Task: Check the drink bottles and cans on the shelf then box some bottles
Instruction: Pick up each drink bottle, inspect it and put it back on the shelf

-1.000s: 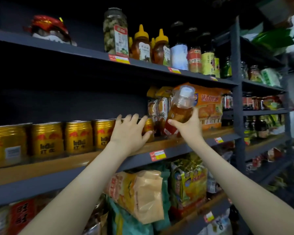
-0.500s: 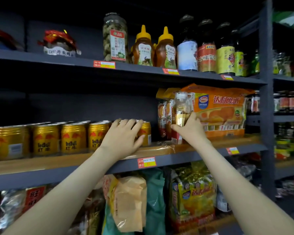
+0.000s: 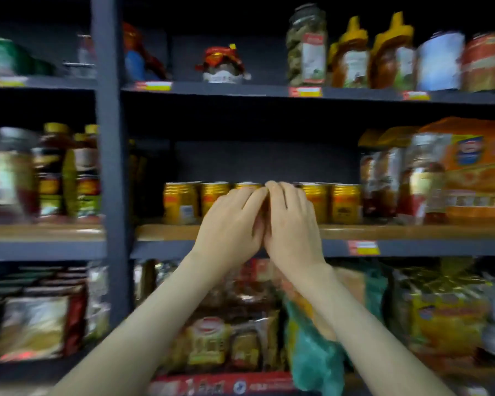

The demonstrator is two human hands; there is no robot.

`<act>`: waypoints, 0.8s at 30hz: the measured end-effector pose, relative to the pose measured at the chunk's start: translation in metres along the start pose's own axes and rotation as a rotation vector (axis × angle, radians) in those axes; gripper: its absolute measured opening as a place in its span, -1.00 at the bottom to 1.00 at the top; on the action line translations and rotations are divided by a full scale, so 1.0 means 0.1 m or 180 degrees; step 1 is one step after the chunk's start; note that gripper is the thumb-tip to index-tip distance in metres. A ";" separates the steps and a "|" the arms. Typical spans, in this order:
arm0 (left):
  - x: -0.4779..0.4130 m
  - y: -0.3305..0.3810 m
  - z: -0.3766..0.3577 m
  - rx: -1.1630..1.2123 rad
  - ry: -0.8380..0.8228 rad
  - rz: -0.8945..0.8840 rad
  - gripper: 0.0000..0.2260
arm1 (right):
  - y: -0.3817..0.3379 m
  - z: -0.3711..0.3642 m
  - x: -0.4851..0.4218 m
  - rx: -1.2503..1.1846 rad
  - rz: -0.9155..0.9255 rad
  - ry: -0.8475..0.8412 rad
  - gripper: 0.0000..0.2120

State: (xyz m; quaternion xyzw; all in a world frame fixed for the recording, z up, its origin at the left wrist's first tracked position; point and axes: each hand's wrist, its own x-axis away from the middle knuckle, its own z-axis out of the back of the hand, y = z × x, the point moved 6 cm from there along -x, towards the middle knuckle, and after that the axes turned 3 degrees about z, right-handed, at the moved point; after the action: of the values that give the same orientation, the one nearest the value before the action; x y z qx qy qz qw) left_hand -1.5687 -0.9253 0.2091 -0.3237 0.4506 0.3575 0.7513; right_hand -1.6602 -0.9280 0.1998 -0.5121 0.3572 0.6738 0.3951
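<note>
A row of gold drink cans (image 3: 344, 203) stands on the wooden middle shelf (image 3: 389, 232). My left hand (image 3: 231, 224) and my right hand (image 3: 292, 222) are side by side at the middle of the row. Their fingers curl over the top of a gold can, which they hide almost completely. The clear bottle of amber drink (image 3: 428, 178) with a red label stands upright on the same shelf, well to the right of my hands, in front of an orange snack pack (image 3: 480, 178). The view is blurred by motion.
A dark upright post (image 3: 109, 167) divides the shelving on the left, with jars and bottles (image 3: 52, 172) beyond it. The top shelf carries a tall jar (image 3: 307, 47), honey squeeze bottles (image 3: 392, 55) and sauce bottles. Snack bags (image 3: 212, 338) fill the shelf below my arms.
My right hand has let go of the amber bottle, which stays on the shelf, and has moved left to join my left hand on the cans. The view has swung left.
</note>
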 end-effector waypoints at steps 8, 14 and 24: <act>1.28 -1.89 1.75 -0.0799 -0.0065 0.0704 -0.65 | -2.69 -0.65 -0.41 -0.0933 0.0581 -0.0132 -0.67; 2.22 -3.43 3.18 -0.1473 -0.0152 0.1312 -0.67 | -5.00 -1.32 -0.81 -0.1740 0.0805 -0.0717 -0.59; 2.84 -5.18 4.00 -0.1979 -0.0187 0.1706 -0.58 | -6.23 -2.54 -1.40 -0.1536 0.0314 -0.1413 -0.38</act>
State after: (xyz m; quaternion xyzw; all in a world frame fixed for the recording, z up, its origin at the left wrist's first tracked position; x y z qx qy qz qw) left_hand -0.8645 -0.8090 0.1898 -0.3961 0.3678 0.6687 0.5106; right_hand -0.9739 -0.9069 0.2319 -0.4137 0.1168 0.8525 0.2974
